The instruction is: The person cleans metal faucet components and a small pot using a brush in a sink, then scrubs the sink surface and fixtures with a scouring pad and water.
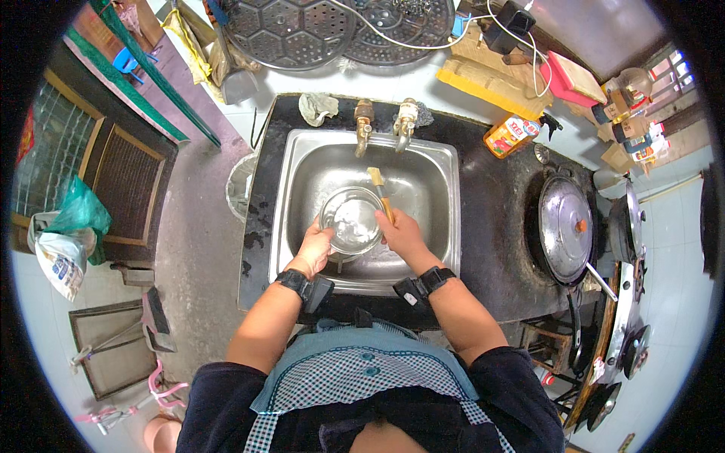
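Over the stainless steel sink [416, 266] I hold a clear glass bowl [352, 221]. My left hand [318, 247] grips the bowl's left rim, thumb on the edge. In my right hand [401, 233] is a brush [379, 186] with pale bristles and a yellowish handle; the bristles point up and away from me, beside the bowl's right rim. That hand is also close to the rim; whether its fingers touch the glass is not plain. Two worn metal taps [363, 127] stand behind the basin. A crumpled pale cloth [318, 107] lies left of them.
An orange bottle of cleaner [510, 136] lies right of the taps on the dark counter [487, 226]. Farther right, a lidded wok [565, 226] has its long handle towards me. Perforated round racks [294, 28] lean behind. A lined bin [241, 184] stands left of the counter.
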The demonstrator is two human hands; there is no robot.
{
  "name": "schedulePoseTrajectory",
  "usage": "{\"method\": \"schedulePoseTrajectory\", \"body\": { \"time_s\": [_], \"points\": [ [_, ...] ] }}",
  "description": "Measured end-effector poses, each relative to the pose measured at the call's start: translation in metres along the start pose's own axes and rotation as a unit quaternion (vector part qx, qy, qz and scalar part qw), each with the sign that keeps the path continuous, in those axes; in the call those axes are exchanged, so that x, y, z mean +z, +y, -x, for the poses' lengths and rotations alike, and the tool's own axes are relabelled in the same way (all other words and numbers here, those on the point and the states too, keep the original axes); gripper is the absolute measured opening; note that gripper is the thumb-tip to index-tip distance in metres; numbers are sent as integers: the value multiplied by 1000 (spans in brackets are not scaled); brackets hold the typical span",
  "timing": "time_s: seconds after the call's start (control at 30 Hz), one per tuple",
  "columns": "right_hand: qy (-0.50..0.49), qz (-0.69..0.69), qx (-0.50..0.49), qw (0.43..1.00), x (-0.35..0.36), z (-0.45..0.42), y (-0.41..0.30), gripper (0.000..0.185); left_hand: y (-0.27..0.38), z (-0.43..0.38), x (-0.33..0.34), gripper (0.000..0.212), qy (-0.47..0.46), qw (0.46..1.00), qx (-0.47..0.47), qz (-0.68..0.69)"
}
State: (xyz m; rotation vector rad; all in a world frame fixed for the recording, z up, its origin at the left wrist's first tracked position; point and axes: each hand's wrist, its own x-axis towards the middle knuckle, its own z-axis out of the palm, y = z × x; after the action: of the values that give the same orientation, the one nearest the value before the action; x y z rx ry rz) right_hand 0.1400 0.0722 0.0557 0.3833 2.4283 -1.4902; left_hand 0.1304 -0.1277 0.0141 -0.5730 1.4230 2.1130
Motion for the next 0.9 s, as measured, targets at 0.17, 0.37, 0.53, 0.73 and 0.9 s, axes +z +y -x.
{"method": "schedulePoseTrajectory", "body": {
  "time_s": [0.17, 0.37, 0.53, 0.73, 0.9],
  "points": [
    [-2, 68, -77, 995, 5, -8, 8, 26, -14, -2, 9, 31, 101, 992, -22, -70],
    [48, 177, -222, 958, 9, 1, -5, 29, -32, -16, -4, 27, 91, 990, -97, -40],
    [75, 204, -279, 935, 13, 6, -11, 44, -21, -20, -7, 16, 64, 995, -69, -36],
    [132, 312, -371, 865, 5, -1, -9, 49, 12, -12, 0, 6, 59, 995, 15, -82],
    [140, 402, -415, 804, -8, 6, -22, 49, 20, -16, -11, 23, 24, 977, 152, -147]
  ]
}}
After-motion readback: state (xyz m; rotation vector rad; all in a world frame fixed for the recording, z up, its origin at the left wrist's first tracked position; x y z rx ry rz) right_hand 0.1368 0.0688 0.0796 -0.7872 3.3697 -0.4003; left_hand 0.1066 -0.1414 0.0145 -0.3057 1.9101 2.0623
